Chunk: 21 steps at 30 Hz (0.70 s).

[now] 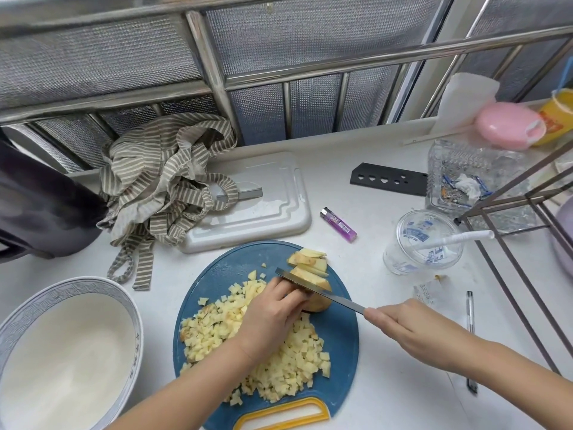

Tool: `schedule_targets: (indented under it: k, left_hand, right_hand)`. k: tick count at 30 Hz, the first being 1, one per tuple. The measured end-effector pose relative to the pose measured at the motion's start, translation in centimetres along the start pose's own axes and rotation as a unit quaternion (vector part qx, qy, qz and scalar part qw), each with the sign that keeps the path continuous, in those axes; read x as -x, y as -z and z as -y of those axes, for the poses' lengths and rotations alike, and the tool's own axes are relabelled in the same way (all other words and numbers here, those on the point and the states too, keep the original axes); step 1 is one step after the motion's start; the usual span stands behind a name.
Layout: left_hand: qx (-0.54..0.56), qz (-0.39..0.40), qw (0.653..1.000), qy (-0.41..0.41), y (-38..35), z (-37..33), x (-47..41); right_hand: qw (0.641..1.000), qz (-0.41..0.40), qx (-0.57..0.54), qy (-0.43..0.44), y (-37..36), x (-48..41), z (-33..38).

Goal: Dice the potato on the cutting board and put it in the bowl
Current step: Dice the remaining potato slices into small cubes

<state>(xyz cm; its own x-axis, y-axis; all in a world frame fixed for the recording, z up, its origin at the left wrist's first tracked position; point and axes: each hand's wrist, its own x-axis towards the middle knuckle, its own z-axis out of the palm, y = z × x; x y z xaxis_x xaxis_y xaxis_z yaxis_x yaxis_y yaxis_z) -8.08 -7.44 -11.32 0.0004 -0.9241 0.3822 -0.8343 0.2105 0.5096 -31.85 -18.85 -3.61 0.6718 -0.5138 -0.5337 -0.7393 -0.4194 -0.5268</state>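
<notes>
Starting right up close: the blue round cutting board (341,352) sits on the white counter (387,398), and a big heap of diced potato (279,361) covers most of its near half. Just left of the board, not touching it, is the bowl (18,321), white inside with a blue patterned rim.

The left hand (273,311) reaches over the dice. Its fingers are curled down on the uncut potato chunk (319,302) to pin it to the board. The right hand (412,333) comes in from the side with its fingers wrapped round the handle of the knife (325,290). The blade lies across the top of the chunk, right against the left knuckles.

Just past the blade, a few potato slices (310,262) lean together near the board's far edge.

Off to the right there's a pen (470,336) and a clear plastic cup (424,243) with a straw. Further back are a purple lighter (338,225), a white tray (273,212) with a striped cloth (161,181) dumped half on it, and a black blade cover (387,180).
</notes>
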Motion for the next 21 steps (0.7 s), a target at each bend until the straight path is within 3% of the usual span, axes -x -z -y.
schedule_targets:
  k: [21]
  left_hand:
    - [0.023,0.002,1.000,0.014,0.1,0.3,0.2]
  right_hand:
    - [0.998,0.040,0.025,-0.028,-0.8,0.1,2.0]
